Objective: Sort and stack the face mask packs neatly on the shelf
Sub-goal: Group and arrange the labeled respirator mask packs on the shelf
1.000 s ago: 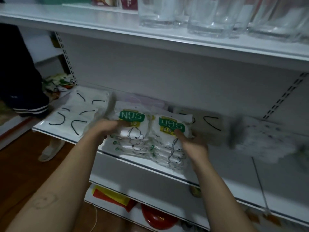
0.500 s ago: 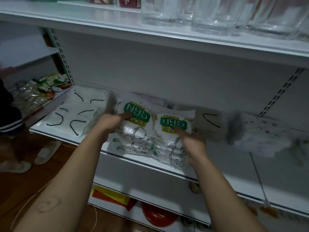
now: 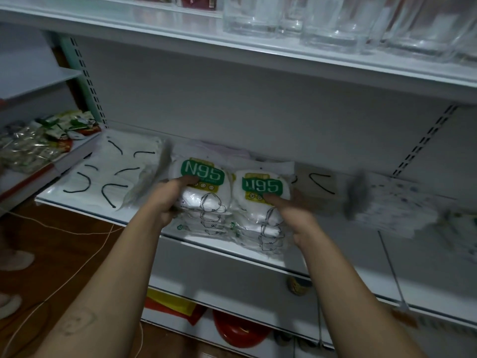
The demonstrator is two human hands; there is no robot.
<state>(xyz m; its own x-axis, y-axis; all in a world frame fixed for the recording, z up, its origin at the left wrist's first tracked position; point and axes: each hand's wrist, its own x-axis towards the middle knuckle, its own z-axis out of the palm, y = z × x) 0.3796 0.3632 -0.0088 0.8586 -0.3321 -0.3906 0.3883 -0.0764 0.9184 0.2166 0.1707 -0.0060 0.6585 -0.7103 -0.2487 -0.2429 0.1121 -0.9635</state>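
Observation:
Two stacks of white N95 mask packs with green labels lie side by side near the front edge of the middle shelf (image 3: 335,254). My left hand (image 3: 165,200) grips the left N95 stack (image 3: 204,197), thumb on top below the label. My right hand (image 3: 296,215) grips the right N95 stack (image 3: 260,210), thumb on its label. Flat white masks with black ear loops (image 3: 103,174) cover the shelf's left end. A beige mask pack (image 3: 317,187) and a blurred patterned pack (image 3: 395,202) lie to the right.
Clear glass tumblers (image 3: 333,21) stand on the shelf above. Snack packets (image 3: 38,140) fill a neighbouring shelf at left. A red bowl (image 3: 237,329) and a yellow-red packet (image 3: 175,306) sit on the bottom shelf. A white cord (image 3: 77,272) and slippers lie on the wooden floor.
Both N95 stacks have shifted slightly left and the left one is tilted up under my hand. The person at left has stepped out of view.

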